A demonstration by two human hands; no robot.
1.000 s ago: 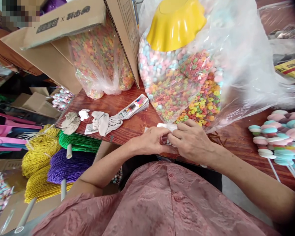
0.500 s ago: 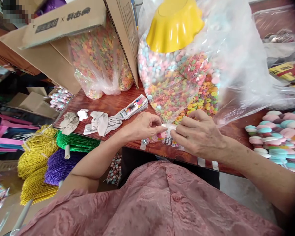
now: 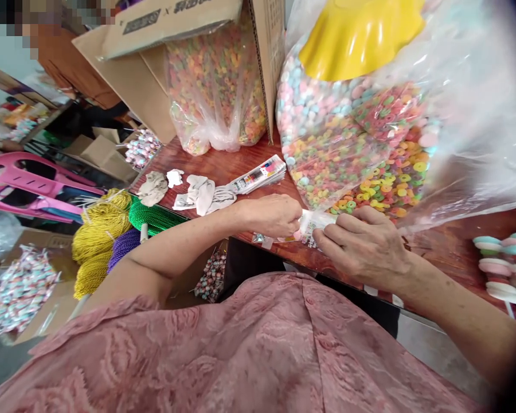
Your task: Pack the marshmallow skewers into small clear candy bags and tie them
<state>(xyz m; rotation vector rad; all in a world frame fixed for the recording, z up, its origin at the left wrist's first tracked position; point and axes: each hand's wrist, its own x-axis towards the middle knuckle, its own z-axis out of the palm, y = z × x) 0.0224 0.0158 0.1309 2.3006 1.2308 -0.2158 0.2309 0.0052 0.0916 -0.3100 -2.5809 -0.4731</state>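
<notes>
My left hand (image 3: 279, 215) is closed at the table's front edge, gripping one end of a small clear plastic packet (image 3: 308, 225) with white and coloured print. Curled over the other side of that packet are the fingers of my right hand (image 3: 356, 238). Something pink shows at my left fingertips, mostly hidden. Just beyond both hands lies a large clear bag of ring gummies (image 3: 391, 178) and pastel sweets, with a yellow fluted bowl (image 3: 361, 40) resting on top. A stack of flat printed packets (image 3: 262, 175) lies beyond my left forearm.
A cardboard box (image 3: 270, 63) holds another bag of gummies (image 3: 219, 92). Crumpled pale cloth pieces (image 3: 206, 195) lie on the wooden table (image 3: 451, 244). Candy skewers (image 3: 499, 267) are at right. Gold cord bundles (image 3: 92, 246) and a pink chair (image 3: 21, 178) stand left.
The view has swung left, so the table things sit further right. My left fingers have closed from a loose pinch into a fist, and more of the packet shows between my hands.
</notes>
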